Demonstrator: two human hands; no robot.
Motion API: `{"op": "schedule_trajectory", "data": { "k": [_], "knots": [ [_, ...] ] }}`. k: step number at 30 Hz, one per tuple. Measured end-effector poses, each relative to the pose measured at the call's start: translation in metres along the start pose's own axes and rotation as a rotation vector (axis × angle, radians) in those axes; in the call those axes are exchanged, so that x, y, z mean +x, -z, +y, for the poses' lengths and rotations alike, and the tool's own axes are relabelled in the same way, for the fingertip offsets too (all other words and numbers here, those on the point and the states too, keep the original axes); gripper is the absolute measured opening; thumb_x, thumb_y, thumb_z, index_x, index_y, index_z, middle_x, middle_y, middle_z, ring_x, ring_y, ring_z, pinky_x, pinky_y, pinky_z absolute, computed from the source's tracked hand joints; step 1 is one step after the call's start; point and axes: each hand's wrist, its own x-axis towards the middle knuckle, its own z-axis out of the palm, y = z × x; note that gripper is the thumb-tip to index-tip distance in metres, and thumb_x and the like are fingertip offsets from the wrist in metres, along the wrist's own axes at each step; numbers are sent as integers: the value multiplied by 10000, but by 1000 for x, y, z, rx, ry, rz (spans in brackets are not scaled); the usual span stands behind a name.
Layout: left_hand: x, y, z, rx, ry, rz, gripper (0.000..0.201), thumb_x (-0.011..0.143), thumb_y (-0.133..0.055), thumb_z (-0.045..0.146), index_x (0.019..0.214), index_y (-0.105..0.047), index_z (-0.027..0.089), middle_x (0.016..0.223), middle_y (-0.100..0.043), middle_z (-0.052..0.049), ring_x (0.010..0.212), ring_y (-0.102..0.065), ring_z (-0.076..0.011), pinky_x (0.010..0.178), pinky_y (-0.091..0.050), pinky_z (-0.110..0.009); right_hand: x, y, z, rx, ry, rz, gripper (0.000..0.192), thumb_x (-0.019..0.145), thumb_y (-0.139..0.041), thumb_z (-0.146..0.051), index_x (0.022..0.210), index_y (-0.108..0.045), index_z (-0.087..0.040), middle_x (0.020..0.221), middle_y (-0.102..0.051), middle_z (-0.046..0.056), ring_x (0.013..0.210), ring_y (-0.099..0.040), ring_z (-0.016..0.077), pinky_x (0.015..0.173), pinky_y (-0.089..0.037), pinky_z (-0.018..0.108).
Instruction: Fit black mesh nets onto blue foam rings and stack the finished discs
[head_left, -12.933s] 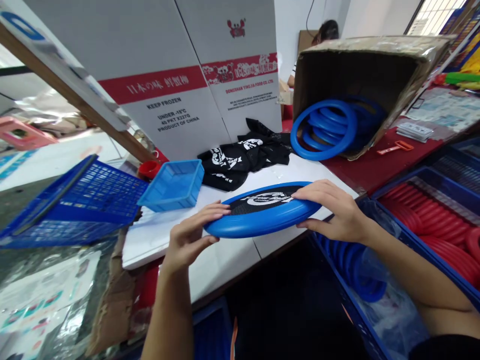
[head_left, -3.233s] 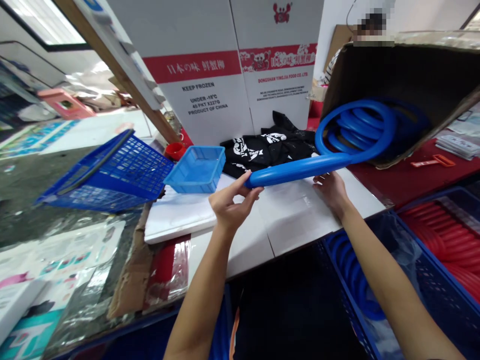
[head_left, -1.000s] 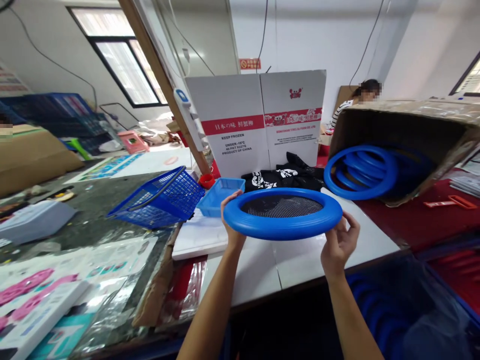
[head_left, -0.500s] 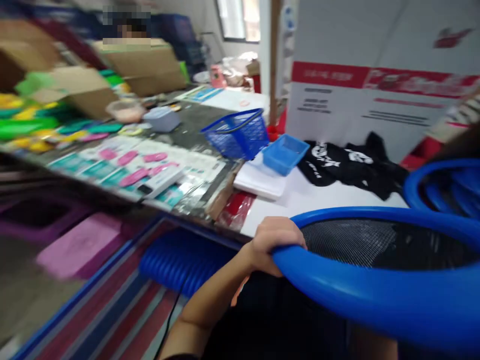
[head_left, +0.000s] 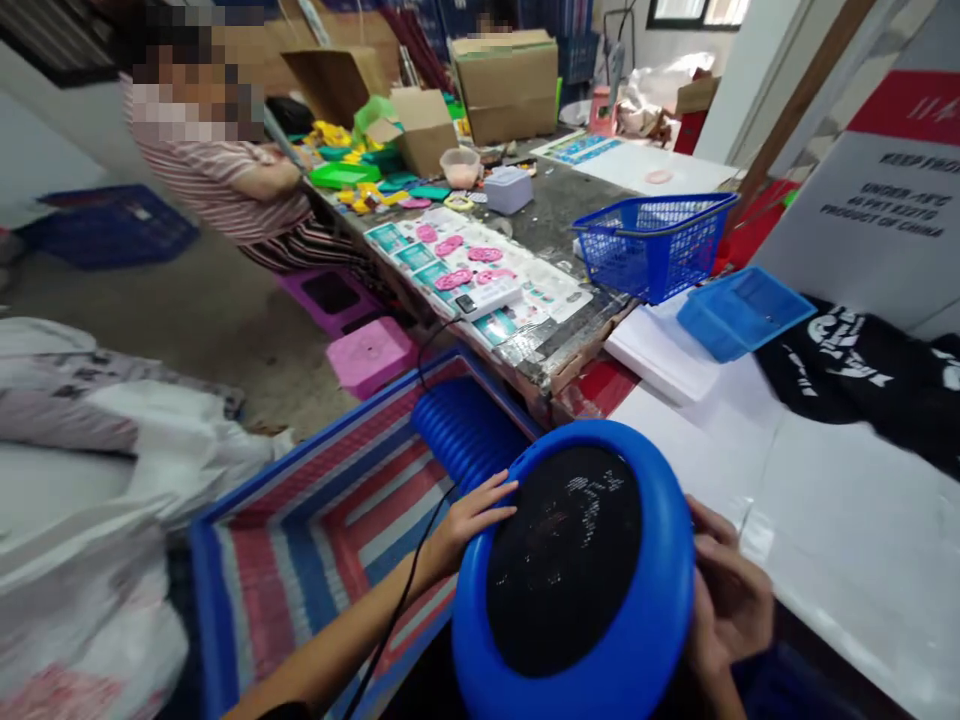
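Note:
Between my hands is a round disc with a thick blue rim (head_left: 671,560) and a black mesh centre, tilted toward me. My left hand (head_left: 474,515) lies on its left edge, fingers over the rim. At the right edge, my right hand (head_left: 739,595) grips the rim from outside; part of its fingers is hidden behind the disc. Left of the disc, a row of similar blue rings (head_left: 465,425) lies in a blue-edged container lined with red, white and blue striped cloth (head_left: 300,560).
A dark table (head_left: 551,240) holds pink pieces on cards, a blue basket (head_left: 645,245), cardboard boxes and green and yellow parts. A light-blue tray (head_left: 739,315) rests on white paper beside black cloth (head_left: 855,365). A person in stripes (head_left: 217,190) sits far left near a pink stool (head_left: 371,358).
The view has swung left. The disc has come from the right to in front of me and tipped up. My right hand is now visible on its right edge.

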Motion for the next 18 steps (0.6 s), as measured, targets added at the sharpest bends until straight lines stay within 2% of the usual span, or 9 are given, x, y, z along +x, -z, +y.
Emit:
{"op": "schedule_trajectory", "data": {
  "k": [1, 3, 5, 7, 9, 11, 14, 16, 18],
  "knots": [
    [-27, -7, -8, 10, 55, -5, 366, 1031, -635, 450, 1342, -741, 291, 1508, -651, -167, 1523, -500, -344, 1219, -460, -582, -1, -14, 5, 28, 24, -74, 300, 955, -613, -87, 1211, -616, -244, 1210, -737, 107, 1224, -707, 284, 822, -601, 388],
    [-77, -19, -20, 4, 218, -20, 387, 997, -660, 474, 1320, -745, 278, 1510, -651, -161, 1502, -527, -346, 1217, -469, -559, 0, -34, 22, 38, 49, -252, 258, 940, -627, -64, 1111, -584, -252, 920, -742, 28, 1219, -720, 288, 902, -606, 422],
    [-121, -26, -28, 12, 406, 33, 333, 983, -627, 433, 1234, -764, 262, 1493, -667, -149, 1478, -555, -342, 1220, -473, -535, -2, -46, 46, -50, 7, -394, 174, 953, -644, -92, 984, -566, -244, 876, -727, 13, 1132, -754, 267, 903, -606, 394],
    [-160, -25, -33, 70, 607, 147, 260, 941, -589, 358, 1097, -763, 242, 1454, -695, -138, 1474, -558, -346, 1229, -468, -519, -11, -50, 71, -137, -50, -470, 124, 975, -648, -151, 919, -575, -233, 912, -746, 24, 957, -777, 221, 831, -601, 338],
    [-194, -19, -36, 155, 798, 251, 206, 833, -588, 285, 977, -728, 239, 1400, -724, -126, 1468, -562, -358, 1236, -460, -512, -26, -50, 92, -183, -123, -515, 99, 990, -636, -228, 896, -605, -228, 880, -748, 28, 814, -753, 193, 766, -586, 311],
    [-222, -10, -37, 235, 964, 269, 262, 700, -583, 217, 932, -701, 254, 1340, -750, -98, 1424, -602, -361, 1237, -458, -502, -41, -50, 107, -204, -245, -543, 154, 986, -618, -311, 857, -617, -227, 815, -730, 28, 745, -723, 189, 736, -574, 306],
    [-242, -2, -43, 352, 1169, 127, 348, 621, -573, 148, 922, -701, 269, 1230, -784, -63, 1338, -666, -356, 1228, -458, -475, -57, -50, 119, -226, -422, -529, 258, 965, -600, -408, 778, -553, -236, 740, -699, 24, 691, -690, 187, 703, -560, 297],
    [-239, -5, -52, 385, 1252, 4, 343, 655, -581, 123, 942, -711, 257, 1143, -798, -61, 1263, -708, -344, 1181, -492, -441, -62, -49, 125, -223, -507, -491, 293, 954, -617, -447, 770, -520, -240, 742, -701, 28, 703, -688, 190, 717, -563, 300],
    [-227, -13, -66, 386, 1298, -77, 314, 709, -600, 114, 977, -713, 232, 1056, -797, -67, 1169, -744, -334, 1090, -544, -411, -65, -49, 129, -204, -571, -455, 299, 944, -633, -485, 806, -555, -233, 799, -723, 47, 770, -705, 205, 782, -580, 324]
  ]
}}
